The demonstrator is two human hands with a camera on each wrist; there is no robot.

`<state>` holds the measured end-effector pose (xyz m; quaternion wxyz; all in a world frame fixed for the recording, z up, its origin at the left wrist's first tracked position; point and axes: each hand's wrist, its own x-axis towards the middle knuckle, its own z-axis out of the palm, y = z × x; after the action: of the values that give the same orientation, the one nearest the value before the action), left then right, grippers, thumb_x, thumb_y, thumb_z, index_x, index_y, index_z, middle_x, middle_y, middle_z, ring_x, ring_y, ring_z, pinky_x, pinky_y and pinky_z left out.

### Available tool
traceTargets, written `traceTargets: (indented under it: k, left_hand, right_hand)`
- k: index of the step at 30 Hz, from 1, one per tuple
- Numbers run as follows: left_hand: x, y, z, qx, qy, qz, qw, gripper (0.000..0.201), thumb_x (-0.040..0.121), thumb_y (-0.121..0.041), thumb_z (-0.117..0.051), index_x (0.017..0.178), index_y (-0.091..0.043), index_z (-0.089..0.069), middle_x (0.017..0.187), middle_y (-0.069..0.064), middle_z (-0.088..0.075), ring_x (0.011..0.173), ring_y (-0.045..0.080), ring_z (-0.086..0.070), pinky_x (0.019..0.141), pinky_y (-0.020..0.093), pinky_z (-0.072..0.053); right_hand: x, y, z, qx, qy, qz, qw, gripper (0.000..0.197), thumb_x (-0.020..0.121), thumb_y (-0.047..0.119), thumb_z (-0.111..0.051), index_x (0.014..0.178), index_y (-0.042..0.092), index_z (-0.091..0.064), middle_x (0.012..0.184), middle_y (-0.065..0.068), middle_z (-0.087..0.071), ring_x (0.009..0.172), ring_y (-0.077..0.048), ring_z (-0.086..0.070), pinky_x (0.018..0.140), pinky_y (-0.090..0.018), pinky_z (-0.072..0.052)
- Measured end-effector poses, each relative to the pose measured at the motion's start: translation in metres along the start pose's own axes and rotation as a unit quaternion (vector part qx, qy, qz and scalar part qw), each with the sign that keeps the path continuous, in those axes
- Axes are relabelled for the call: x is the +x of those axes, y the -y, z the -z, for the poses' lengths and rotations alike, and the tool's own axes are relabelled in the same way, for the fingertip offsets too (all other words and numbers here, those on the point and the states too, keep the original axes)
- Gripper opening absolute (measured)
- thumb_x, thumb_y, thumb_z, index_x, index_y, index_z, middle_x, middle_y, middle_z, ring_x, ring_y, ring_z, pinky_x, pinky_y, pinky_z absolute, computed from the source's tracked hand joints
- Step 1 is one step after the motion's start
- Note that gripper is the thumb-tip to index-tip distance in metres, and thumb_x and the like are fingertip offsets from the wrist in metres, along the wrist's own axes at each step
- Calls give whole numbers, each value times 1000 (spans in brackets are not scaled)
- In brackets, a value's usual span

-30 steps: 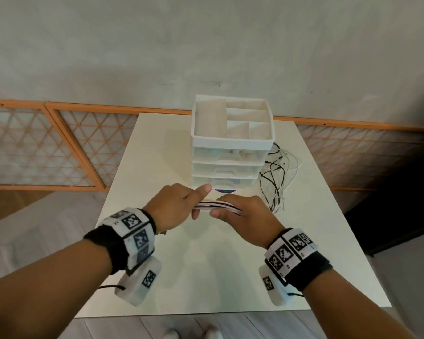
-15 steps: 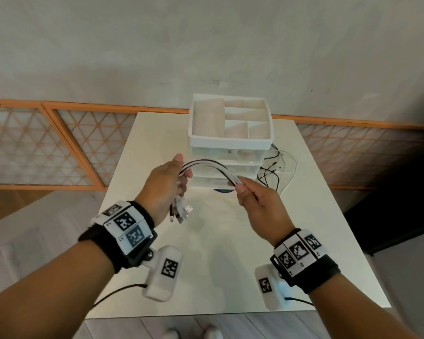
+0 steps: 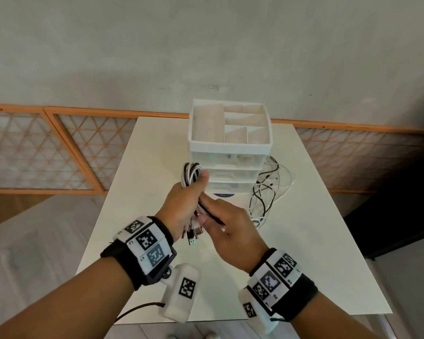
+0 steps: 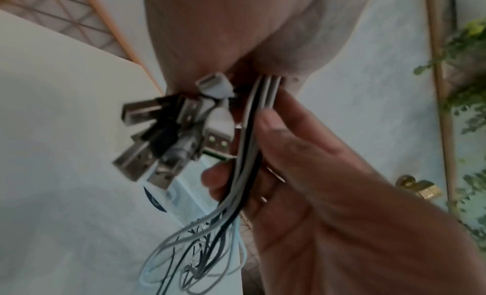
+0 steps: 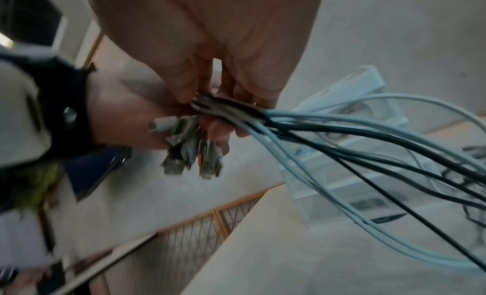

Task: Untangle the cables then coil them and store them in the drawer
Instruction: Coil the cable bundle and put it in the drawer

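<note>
A bundle of black and white cables (image 3: 190, 175) loops over the top of my left hand (image 3: 192, 195), which grips it above the white table (image 3: 142, 192). Several USB plugs (image 3: 193, 237) hang below that fist; the left wrist view shows the plugs (image 4: 168, 137) close up. My right hand (image 3: 207, 213) pinches the same strands just under the left fist, and in the right wrist view its fingers (image 5: 207, 85) close on the cables (image 5: 368, 145). The strands trail right to a loose tangle (image 3: 267, 192) beside the white drawer unit (image 3: 230, 155), whose drawers are closed.
The drawer unit's top tray (image 3: 230, 123) has open, divided compartments. A blue-and-white disc (image 3: 222, 195) lies on the table at the unit's foot. A wooden lattice rail (image 3: 59, 148) runs along the wall behind the table.
The hands have come together again. The left hand has turned upright with a loop of cable wound over it, and the right hand has moved in to pinch the strands just below.
</note>
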<state>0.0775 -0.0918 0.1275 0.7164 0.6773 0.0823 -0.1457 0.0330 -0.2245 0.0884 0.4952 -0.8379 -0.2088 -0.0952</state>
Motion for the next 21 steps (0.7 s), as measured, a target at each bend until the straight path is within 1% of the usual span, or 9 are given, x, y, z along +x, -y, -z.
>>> traceTargets:
  k: [3, 4, 6, 7, 10, 12, 15, 17, 21]
  left_hand:
    - [1, 1, 5, 84, 21, -28, 996, 46, 90, -54, -62, 69, -12, -61, 65, 9, -62, 62, 23, -58, 67, 34, -45]
    - [0, 1, 6, 116, 34, -39, 992, 45, 92, -50, -61, 70, -11, -63, 67, 9, -64, 63, 20, -60, 69, 32, -46]
    - [-5, -2, 7, 163, 83, -52, 982, 35, 97, -35, -60, 70, -13, -63, 64, 4, -64, 56, 9, -60, 61, 20, -46]
    - [-7, -4, 7, 189, 104, -56, 975, 30, 97, -24, -60, 70, -12, -64, 62, 2, -63, 53, 6, -57, 56, 17, -44]
    - [-11, -11, 4, 230, 113, -75, 964, 17, 87, -3, -59, 72, -6, -65, 58, -4, -62, 51, 4, -53, 50, 13, -40]
    - [-14, -12, 2, 226, 102, -94, 964, 23, 84, 2, -59, 66, -12, -63, 51, -9, -60, 46, -1, -51, 48, 10, -38]
    - [-17, -10, 3, 234, 94, -94, 963, 33, 84, 4, -59, 59, -18, -60, 50, -7, -60, 44, 1, -52, 47, 12, -40]
    - [-19, -9, 4, 226, 96, -91, 965, 31, 84, 3, -60, 61, -17, -61, 53, 0, -62, 48, 7, -58, 52, 18, -45]
    - [-17, -13, 8, 205, 96, -80, 971, 24, 86, -3, -63, 64, -13, -63, 56, 2, -66, 52, 9, -60, 52, 17, -46]
  right_hand:
    - [8, 7, 18, 16, -104, 6, 994, 38, 88, -2, -56, 119, 16, -70, 100, 0, -71, 84, -12, -67, 76, -32, -56]
    - [14, 12, 25, -8, -124, 8, 992, 42, 86, -2, -56, 121, 19, -68, 108, 2, -68, 85, -8, -66, 75, -27, -54]
    - [28, 24, 35, -71, -90, 26, 993, 57, 86, -1, -57, 134, 30, -58, 125, 5, -57, 91, -3, -60, 74, -17, -50]
    - [34, 30, 37, -99, -50, 36, 993, 61, 86, -1, -56, 135, 34, -57, 127, 6, -54, 95, -2, -59, 74, -18, -51]
    - [44, 38, 38, -128, -14, 48, 990, 45, 77, 2, -55, 110, 26, -75, 104, 5, -66, 90, -11, -63, 75, -37, -56]
    - [47, 39, 40, -141, -28, 32, 989, 39, 72, 5, -55, 100, 23, -78, 92, 3, -71, 84, -14, -65, 74, -40, -54]
    - [47, 43, 41, -219, 29, 19, 975, 52, 72, 13, -46, 112, 31, -74, 101, 4, -73, 94, -21, -65, 77, -42, -54]
    - [48, 44, 39, -267, 54, 51, 961, 60, 71, 13, -42, 120, 36, -70, 108, 6, -73, 97, -25, -62, 77, -44, -54]
    - [44, 38, 35, -221, -39, 146, 964, 53, 77, 1, -45, 118, 20, -72, 103, 0, -75, 89, -29, -66, 70, -45, -57]
